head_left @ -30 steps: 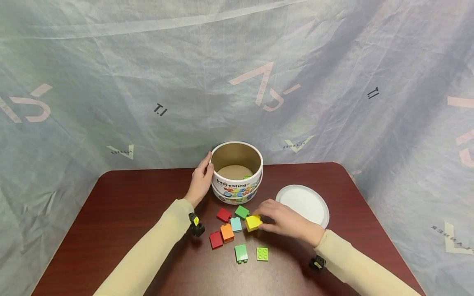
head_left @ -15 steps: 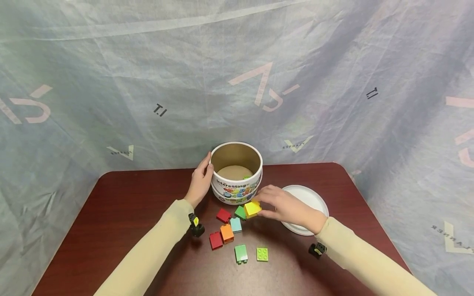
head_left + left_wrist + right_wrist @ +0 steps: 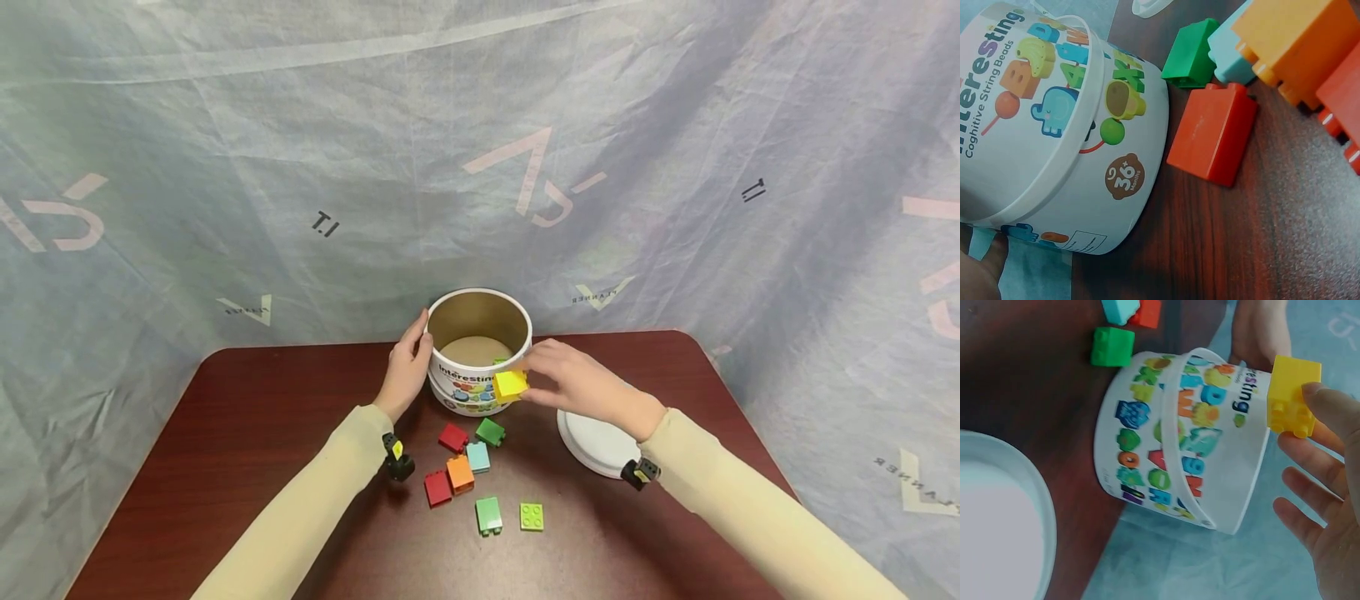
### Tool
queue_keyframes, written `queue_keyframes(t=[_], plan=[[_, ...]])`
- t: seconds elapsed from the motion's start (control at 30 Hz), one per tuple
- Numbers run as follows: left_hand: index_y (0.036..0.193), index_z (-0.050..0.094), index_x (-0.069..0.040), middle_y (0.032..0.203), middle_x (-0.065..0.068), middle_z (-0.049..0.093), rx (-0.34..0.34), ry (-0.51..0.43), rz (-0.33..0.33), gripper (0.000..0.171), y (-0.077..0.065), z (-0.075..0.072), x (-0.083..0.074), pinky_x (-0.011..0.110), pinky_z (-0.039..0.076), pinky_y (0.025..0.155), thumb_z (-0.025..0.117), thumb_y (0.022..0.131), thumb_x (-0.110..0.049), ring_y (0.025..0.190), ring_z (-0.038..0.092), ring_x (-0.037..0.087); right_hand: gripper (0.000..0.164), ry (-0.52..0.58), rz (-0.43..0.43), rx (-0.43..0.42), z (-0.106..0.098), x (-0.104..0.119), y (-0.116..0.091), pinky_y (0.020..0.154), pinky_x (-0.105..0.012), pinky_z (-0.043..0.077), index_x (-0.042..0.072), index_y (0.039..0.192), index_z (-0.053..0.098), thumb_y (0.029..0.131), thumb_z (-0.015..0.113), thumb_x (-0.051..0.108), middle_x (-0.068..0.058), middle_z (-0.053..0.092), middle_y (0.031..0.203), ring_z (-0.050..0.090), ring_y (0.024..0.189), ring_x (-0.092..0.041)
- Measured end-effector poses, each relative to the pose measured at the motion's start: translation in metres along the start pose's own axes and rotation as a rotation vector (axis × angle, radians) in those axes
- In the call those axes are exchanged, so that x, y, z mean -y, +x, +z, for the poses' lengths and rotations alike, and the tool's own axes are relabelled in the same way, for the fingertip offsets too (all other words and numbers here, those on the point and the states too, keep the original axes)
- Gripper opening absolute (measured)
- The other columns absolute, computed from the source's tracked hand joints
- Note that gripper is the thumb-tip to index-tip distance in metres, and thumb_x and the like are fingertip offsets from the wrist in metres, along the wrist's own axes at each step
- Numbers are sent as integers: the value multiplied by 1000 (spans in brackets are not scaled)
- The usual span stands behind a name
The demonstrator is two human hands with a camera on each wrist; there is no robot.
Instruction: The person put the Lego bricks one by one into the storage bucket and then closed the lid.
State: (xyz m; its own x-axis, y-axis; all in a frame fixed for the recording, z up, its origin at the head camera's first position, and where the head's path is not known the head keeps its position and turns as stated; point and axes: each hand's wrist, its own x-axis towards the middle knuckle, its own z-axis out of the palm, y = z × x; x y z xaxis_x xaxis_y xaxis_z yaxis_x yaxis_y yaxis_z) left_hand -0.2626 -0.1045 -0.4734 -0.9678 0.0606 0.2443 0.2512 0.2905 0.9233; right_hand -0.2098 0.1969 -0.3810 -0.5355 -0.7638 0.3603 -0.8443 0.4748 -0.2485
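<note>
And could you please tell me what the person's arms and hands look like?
The left hand and right hand are bare. The long sleeves are plain cream, with a small black device, marked with yellow, near the end of each.

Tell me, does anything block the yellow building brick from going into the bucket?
Only the near rim of the bucket, it seems: the right hand holds the yellow building brick in front of that side. Nothing visible covers the mouth; the white lid lies off to the right.
</note>
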Motion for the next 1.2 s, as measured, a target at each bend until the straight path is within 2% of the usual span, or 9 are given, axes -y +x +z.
queue_keyframes(t=[0.17,0.53,0.77,0.93,1.2], plan=[[165,33,-14,170,1,30,15,2,-7,54,-1,0,-1,43,25,127,44,113,-24,157,25,20,35,-20,-2,0,-7,-4,10,93,-39,54,8,122,74,91,83,22,-1,72,113,62,107,-20],[165,33,-14,170,2,30,15,9,-6,53,-1,0,-1,43,26,127,45,113,-20,157,25,20,34,-26,2,2,-18,-11,29,97,-42,52,4,120,73,92,82,20,-5,72,112,62,109,-24],[165,33,-14,170,1,30,13,8,-8,53,-1,-1,-2,43,26,127,44,113,-23,157,26,20,34,-44,6,-14,-21,-13,40,88,-40,53,3,120,73,92,82,19,-7,73,113,60,103,-24],[165,34,-15,169,2,31,10,7,0,53,0,-1,-2,43,26,127,45,113,-17,157,26,20,33,-47,7,-19,-21,-14,47,85,-38,53,3,120,72,92,82,19,-7,73,112,59,102,-24],[165,33,-16,170,1,30,13,12,7,53,0,-1,0,44,26,127,44,113,-20,157,26,20,34,-56,29,-1,-16,-18,54,95,-43,52,3,120,72,93,81,21,-7,73,113,62,108,-27]])
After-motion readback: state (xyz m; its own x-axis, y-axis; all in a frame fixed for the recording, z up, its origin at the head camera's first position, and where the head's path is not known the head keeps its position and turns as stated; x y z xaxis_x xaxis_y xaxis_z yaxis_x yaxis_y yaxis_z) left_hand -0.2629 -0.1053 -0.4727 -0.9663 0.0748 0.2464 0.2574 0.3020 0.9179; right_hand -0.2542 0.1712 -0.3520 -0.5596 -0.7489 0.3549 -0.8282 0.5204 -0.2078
